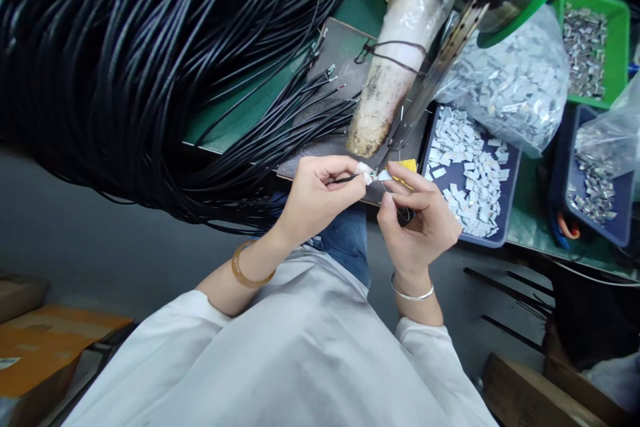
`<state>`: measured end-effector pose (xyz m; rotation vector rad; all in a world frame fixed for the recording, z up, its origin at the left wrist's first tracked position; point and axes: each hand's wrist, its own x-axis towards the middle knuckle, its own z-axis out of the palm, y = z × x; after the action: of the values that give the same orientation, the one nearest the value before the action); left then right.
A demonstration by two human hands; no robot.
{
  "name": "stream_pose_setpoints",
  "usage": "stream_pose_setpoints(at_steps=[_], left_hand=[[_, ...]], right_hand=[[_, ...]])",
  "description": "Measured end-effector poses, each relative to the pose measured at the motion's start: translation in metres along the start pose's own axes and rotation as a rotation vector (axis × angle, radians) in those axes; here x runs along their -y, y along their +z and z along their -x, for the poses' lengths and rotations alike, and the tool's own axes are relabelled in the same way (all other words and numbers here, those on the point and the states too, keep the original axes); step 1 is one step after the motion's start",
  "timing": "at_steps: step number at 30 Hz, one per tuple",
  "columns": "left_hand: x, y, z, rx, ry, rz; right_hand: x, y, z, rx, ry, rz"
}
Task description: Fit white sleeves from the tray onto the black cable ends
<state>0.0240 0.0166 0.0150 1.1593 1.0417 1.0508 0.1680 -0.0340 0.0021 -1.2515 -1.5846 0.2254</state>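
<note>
Both hands nr blue tray (507,197), fingertips almost meeting.
My L hand (323,190), farther left of tray, fingers bent, pinching blk cable (345,179) nr its end; my R hand (423,213), just left of tray, fingers curled, sm. white piece (385,175) at its fingertips, left of tray too, can't tell if pinched.

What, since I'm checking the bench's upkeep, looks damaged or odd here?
The white, plastic-wrapped cylinder beyond the bare left hand: its near tip is stained brownish-yellow, unlike its whiter upper part, perhaps dirty or scorched.
</note>
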Motion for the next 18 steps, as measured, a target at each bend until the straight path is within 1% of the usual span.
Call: stream_pose_setpoints(at_steps=[3, 9, 12, 15, 18], left_hand=[[0.0011, -0.0007, 0.0006, 0.017, -0.020, 0.013], [0.0050, -0.0015, 0.0009, 0.012, -0.004, 0.014], [0.0019, 0.0003, -0.0001, -0.013, -0.008, 0.009], [-0.0030, 0.0019, -0.0005, -0.043, 0.012, -0.010], [-0.0038, 0.0013, -0.0003, -0.035, 0.035, -0.010]], right_hand=[[0.0011, -0.0007, 0.0003, 0.000, 0.011, -0.004], [0.0000, -0.0018, -0.0003, 0.025, 0.016, 0.039], [0.0004, -0.0013, -0.0024, 0.031, 0.005, 0.061], [0.0026, -0.0006, -0.0048, 0.010, -0.015, 0.053], [0.0042, -0.0002, -0.0046, 0.002, -0.031, 0.026]])
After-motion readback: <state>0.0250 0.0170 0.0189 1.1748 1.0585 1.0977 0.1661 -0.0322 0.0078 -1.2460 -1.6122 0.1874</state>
